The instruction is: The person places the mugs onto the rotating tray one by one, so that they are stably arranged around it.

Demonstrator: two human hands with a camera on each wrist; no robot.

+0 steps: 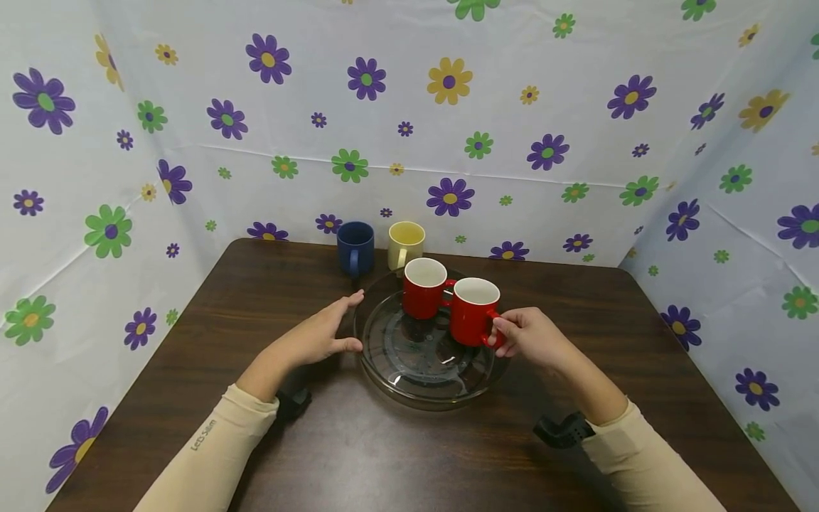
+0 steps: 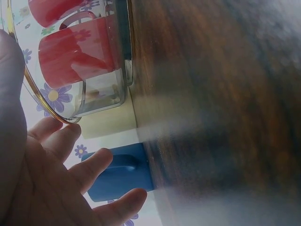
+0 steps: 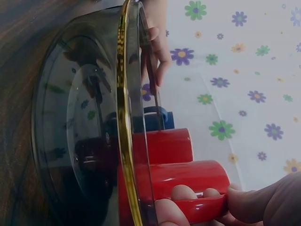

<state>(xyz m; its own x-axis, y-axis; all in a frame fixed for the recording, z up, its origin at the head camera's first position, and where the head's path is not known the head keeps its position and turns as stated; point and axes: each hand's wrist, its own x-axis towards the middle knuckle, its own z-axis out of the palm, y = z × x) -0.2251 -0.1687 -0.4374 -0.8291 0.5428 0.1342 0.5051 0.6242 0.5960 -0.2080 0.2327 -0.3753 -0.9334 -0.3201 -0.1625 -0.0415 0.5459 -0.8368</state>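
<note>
A round, dark see-through glass tray (image 1: 409,387) with a raised rim sits on the table. Two red mugs with white insides stand upright in it: one farther back (image 1: 422,295), the other nearer on the right (image 1: 470,313). My right hand (image 1: 527,338) grips the nearer red mug by its handle, fingers through the loop and thumb on top. My left hand (image 1: 320,331) is at the tray's left rim, fingers extended and spread, fingertips right at the glass. In the left wrist view its fingers (image 2: 91,169) are straight and hold nothing.
Behind the tray, a blue mug (image 1: 355,249) and a pale yellow mug (image 1: 406,243) stand side by side, handles toward me. The dark wooden table (image 1: 409,455) ends at a white flowered cloth (image 1: 384,142), which also hangs on both sides.
</note>
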